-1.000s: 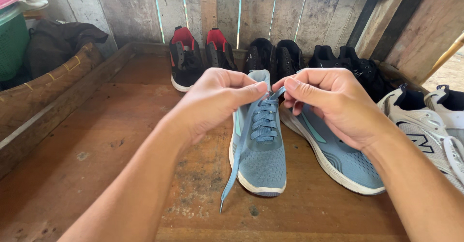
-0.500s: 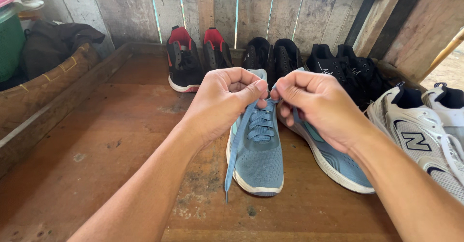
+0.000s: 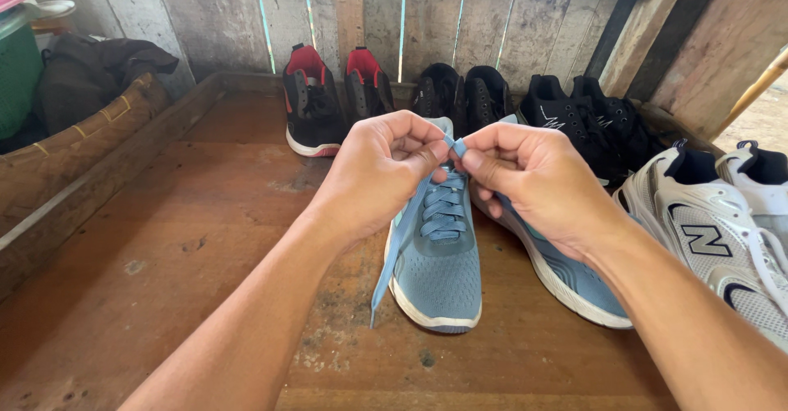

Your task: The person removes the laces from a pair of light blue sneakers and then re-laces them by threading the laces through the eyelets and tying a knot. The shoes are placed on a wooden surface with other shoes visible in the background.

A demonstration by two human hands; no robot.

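Note:
A light blue sneaker stands on the worn wooden table with its toe toward me. My left hand pinches one end of its blue lace, which hangs down the shoe's left side to the table. My right hand pinches the other lace end just above the tongue, its fingertips nearly touching the left hand's. The matching blue sneaker lies tilted beside it, partly under my right hand.
Against the plank wall stand a black-and-red pair, a black pair and another black pair. White sneakers lie at the right. A raised wooden rim, a woven basket, dark cloth and a green bin are at the left.
My hands have drawn the lace ends up and closer together above the tongue. The hanging lace tip has swung slightly left. The shoes have not moved.

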